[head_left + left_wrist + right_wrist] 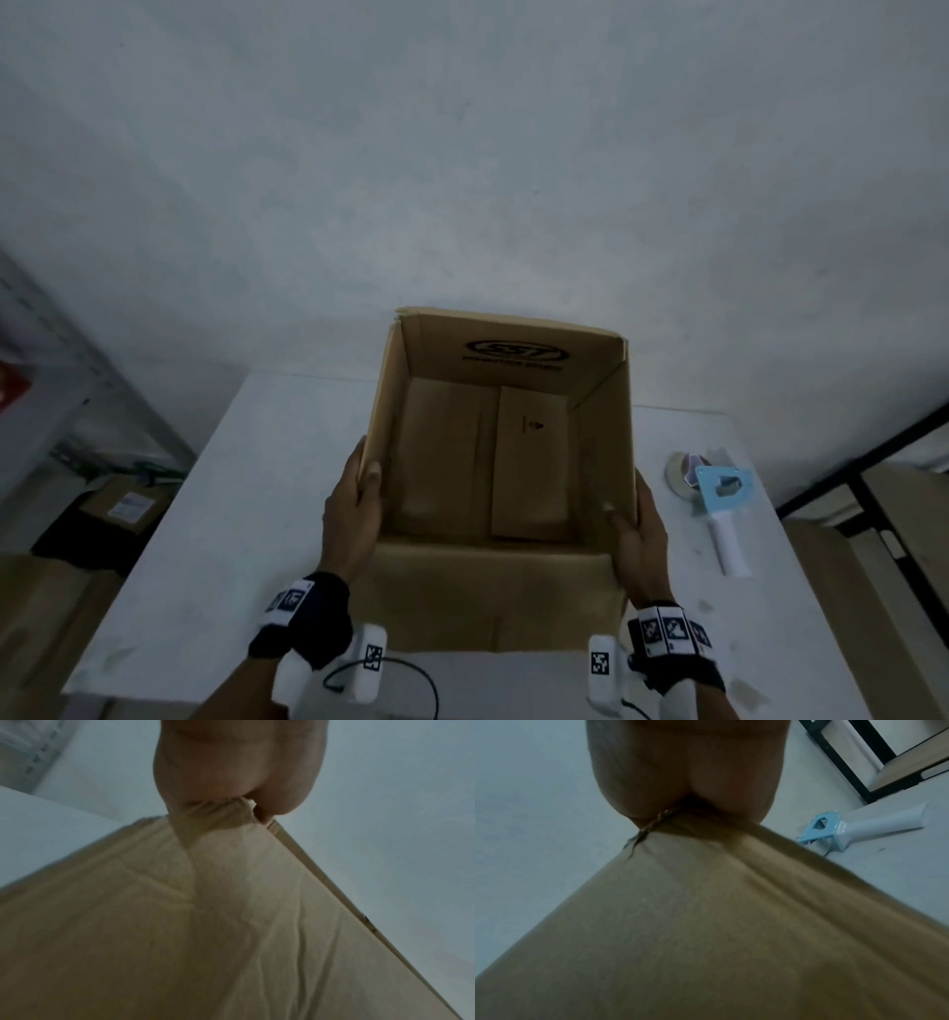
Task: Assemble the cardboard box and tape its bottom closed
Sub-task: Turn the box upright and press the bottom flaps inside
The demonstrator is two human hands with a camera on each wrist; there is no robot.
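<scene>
A brown cardboard box [493,586] stands open side up on the white table [205,514], its inner bottom flaps folded flat. My left hand [359,493] grips the top edge of the left wall, thumb inside. My right hand [637,519] grips the top edge of the right wall the same way. In the left wrist view my left hand [231,780] pinches the rim of the box wall [231,923]. In the right wrist view my right hand [685,780] clamps the rim of the box wall [706,923]. A blue and white tape dispenser [719,503] lies right of the box.
The tape dispenser [859,825] lies on the table close to the box's right wall. Metal shelving [61,360] and cardboard boxes [123,509] stand on the floor at the left. A black-framed rack [873,478] stands at the right. A grey wall [462,154] rises behind the table.
</scene>
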